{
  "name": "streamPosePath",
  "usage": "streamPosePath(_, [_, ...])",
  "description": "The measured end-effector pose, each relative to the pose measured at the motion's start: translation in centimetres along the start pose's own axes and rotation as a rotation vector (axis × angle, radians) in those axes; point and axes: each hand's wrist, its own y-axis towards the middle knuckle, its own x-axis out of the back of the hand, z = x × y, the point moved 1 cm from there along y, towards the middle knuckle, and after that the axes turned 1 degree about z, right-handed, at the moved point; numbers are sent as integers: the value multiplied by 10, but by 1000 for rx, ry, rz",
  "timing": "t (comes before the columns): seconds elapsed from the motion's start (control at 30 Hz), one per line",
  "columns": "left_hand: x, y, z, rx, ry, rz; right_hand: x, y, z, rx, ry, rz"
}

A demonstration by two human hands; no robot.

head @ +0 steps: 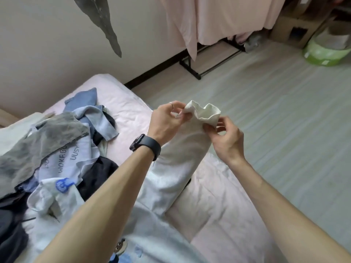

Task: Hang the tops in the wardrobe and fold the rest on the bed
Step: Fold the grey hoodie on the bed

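Your left hand [167, 118] and right hand [226, 139] meet just above the middle of the frame, both holding the ribbed opening [207, 112] of a white garment [180, 164]. Your left thumb and fingers pinch its left edge and your right fingertips pinch its lower right edge, so the opening gapes between them. The rest of the garment hangs from your hands and trails toward the bottom centre, lying across the pink bed [129, 111]. You cannot tell whether this end is a sleeve or a trouser leg. A dark watch [146, 147] sits on your left wrist and a ring [171, 104] on one finger. At the left of the frame, a pile of clothes [62, 149] in grey, blue, white and black rests on the bed. In the upper right, a black rack [209, 59] under a pink cover [218, 19] stands on the floor, with a green tub [322, 54] further right.
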Motion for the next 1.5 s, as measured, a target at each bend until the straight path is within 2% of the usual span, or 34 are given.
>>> streamPosePath(0.13, [37,-66,29,123,-60,82,-8,-55,17,104,-86,77])
streamPosePath(0.3, [78,-216,104,195,51,114,-34,-196,8,135,-159,395])
streamPosePath(0.4, [93,-338,156,309,109,114,-54,-312,-9,130,-237,600])
streamPosePath(0.53, [92,-483,216,436,333,156,-71,-441,-38,93,-415,889])
streamPosePath(0.6, [84,-541,236,441,456,220,-76,-489,-51,105,-516,1009])
streamPosePath(0.7, [66,-614,265,402,564,352,-82,-541,-70,183,-703,1189])
streamPosePath(0.8, [45,-655,285,526,621,462,-83,-563,-90,281,-882,1391])
streamPosePath(0.87, [33,-669,295,615,577,475,-84,-568,-99,371,-975,1404])
streamPosePath(1.0, [8,-670,305,570,600,522,-88,-561,-109,483,-984,1124])
streamPosePath(1.03, [2,-670,308,561,615,570,-89,-558,-114,473,-1026,1124])
streamPosePath(1.17, [-10,-673,318,546,739,794,-81,-547,-148,385,-1302,1403])
streamPosePath(1.23, [-11,-671,318,575,751,833,-81,-543,-152,340,-1328,1489])
streamPosePath(1.3, [-10,-663,311,608,730,836,-87,-540,-143,281,-1287,1550])
streamPosePath(1.37, [-6,-644,300,611,723,827,-91,-530,-133,220,-1181,1538])
streamPosePath(1.43, [-1,-619,294,612,700,768,-97,-515,-121,79,-980,1425])
streamPosePath(1.5, [8,-578,287,616,605,603,-100,-489,-113,-169,-688,1187])
